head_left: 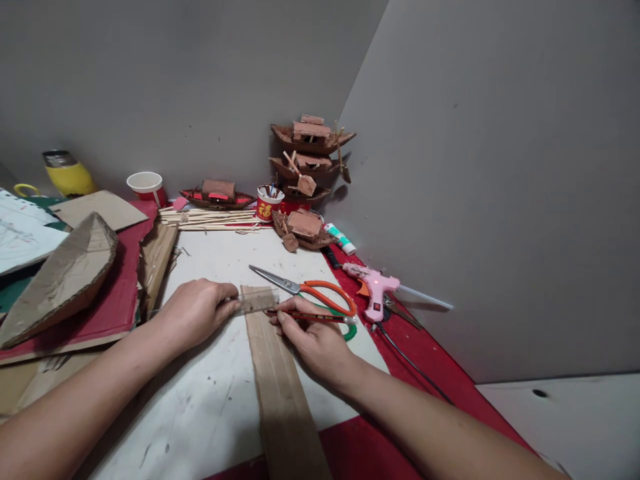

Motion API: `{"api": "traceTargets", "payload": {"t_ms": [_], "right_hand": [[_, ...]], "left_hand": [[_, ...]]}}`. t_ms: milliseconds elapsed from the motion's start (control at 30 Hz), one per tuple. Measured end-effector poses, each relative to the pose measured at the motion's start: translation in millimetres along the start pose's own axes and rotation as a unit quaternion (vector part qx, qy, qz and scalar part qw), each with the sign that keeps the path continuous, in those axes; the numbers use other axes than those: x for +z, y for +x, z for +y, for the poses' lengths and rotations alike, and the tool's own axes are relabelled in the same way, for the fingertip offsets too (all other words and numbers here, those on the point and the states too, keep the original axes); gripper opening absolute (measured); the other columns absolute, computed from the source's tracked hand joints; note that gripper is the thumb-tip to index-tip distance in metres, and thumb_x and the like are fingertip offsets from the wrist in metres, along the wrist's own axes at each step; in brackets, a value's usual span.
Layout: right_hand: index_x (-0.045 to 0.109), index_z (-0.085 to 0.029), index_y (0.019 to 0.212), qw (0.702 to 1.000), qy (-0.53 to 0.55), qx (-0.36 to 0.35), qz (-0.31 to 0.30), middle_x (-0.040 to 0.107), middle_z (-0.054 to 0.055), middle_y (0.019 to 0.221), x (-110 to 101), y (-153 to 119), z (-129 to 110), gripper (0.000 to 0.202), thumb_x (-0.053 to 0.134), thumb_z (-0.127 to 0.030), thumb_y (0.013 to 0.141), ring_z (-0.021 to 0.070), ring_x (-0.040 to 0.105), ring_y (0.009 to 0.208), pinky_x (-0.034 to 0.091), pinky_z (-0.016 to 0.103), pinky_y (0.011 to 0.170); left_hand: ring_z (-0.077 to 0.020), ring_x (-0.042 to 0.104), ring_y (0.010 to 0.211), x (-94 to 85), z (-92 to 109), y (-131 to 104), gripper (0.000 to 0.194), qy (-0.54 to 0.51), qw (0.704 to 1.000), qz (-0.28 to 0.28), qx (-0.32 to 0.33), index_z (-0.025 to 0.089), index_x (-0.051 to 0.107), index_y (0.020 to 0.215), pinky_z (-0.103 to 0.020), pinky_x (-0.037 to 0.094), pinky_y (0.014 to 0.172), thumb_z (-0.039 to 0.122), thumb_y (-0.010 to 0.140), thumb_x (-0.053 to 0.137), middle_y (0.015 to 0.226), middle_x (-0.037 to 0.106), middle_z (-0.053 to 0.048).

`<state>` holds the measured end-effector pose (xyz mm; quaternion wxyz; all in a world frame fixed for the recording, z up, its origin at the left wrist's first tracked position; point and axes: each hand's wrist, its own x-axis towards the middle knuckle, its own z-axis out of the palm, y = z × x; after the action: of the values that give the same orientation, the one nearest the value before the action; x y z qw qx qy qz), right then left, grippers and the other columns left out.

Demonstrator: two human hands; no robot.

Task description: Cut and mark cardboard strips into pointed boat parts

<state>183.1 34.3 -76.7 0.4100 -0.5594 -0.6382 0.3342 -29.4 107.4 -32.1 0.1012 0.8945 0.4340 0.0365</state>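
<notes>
Left end of the bench: folded cardboard hull (75,273) over a dark red sheet (127,277), loose paper (25,230) beside it. Far edge, going right: yellow cup (73,177), paper cup (153,190), small boat (217,193), and thin sticks (210,218) in a row along the far edge of the white board (200,393).

Left hand (200,308), over the board's left half: fingers curled, thumb and forefinger pinched on the left end of a clear ruler (259,300). Ruler lies across the far end of a cardboard strip (280,387), which runs down the middle of the board and past its near edge. Strip looks light and fairly stiff, likely to crease if pressed hard; best held flat by the long edges. Ruler is probably light, thin, a bit slippery; pin it from above or pinch an end.

Pencil (320,318) is next, tip close by the ruler at the strip's right side. Right hand (317,340): thumb and fingers closed around the pencil near its tip, rest of the fingers bent underneath. Pencil should be light and rigid; grip near the tip suits it.

Scissors (327,298) lie just beyond the right hand, blades toward the board's far left corner. Stacked boats (313,143) at the far right corner, glue gun (373,283) on the red cloth (430,373) along the right edge.
</notes>
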Motion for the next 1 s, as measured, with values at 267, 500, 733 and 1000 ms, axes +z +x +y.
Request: {"api": "traceTargets", "payload": {"t_ms": [267, 500, 733, 1000], "right_hand": [[0.058, -0.021, 0.087, 1.0, -0.007, -0.002, -0.006, 0.066, 0.004, 0.084, -2.2, 1.3, -7.3, 0.01, 0.049, -0.023, 0.089, 0.0199, 0.065, 0.083, 0.052, 0.033, 0.074], [0.057, -0.021, 0.087, 1.0, 0.024, 0.008, -0.005, 0.066, 0.004, 0.084, -0.9, 2.4, -5.5, 0.009, 0.049, -0.022, 0.088, 0.0188, 0.065, 0.081, 0.053, 0.032, 0.073], [0.058, -0.021, 0.085, 1.0, 0.004, 0.002, -0.013, 0.066, 0.003, 0.083, -3.2, 1.6, -8.7, 0.01, 0.049, -0.022, 0.088, 0.019, 0.064, 0.083, 0.051, 0.032, 0.076], [0.058, -0.021, 0.082, 1.0, 0.009, -0.003, -0.019, 0.066, 0.003, 0.08, -2.9, 1.2, -4.8, 0.012, 0.049, -0.026, 0.089, 0.0194, 0.065, 0.077, 0.054, 0.032, 0.07]], "left_hand": [[-0.0235, 0.067, 0.071, -1.7, 0.9, -0.3, 0.031, 0.001, 1.0, 0.003, 0.007, 0.023, 0.071, 0.092, -0.028, 0.036, 0.058, 0.036, 0.092, 0.044, 0.079, 0.074, -0.008], [-0.0244, 0.067, 0.074, -0.9, 0.8, 0.5, 0.031, -0.007, 1.0, 0.005, 0.005, 0.022, 0.072, 0.095, -0.029, 0.039, 0.061, 0.036, 0.092, 0.044, 0.082, 0.075, -0.009], [-0.0251, 0.067, 0.075, -1.3, 1.6, -0.1, 0.03, -0.012, 1.0, 0.006, 0.005, 0.022, 0.072, 0.095, -0.029, 0.039, 0.062, 0.035, 0.092, 0.045, 0.082, 0.075, -0.009], [-0.0221, 0.065, 0.069, -2.4, 1.5, -1.0, 0.027, -0.027, 0.999, 0.019, 0.007, 0.021, 0.072, 0.089, -0.027, 0.037, 0.058, 0.033, 0.09, 0.047, 0.076, 0.073, -0.008]]}}
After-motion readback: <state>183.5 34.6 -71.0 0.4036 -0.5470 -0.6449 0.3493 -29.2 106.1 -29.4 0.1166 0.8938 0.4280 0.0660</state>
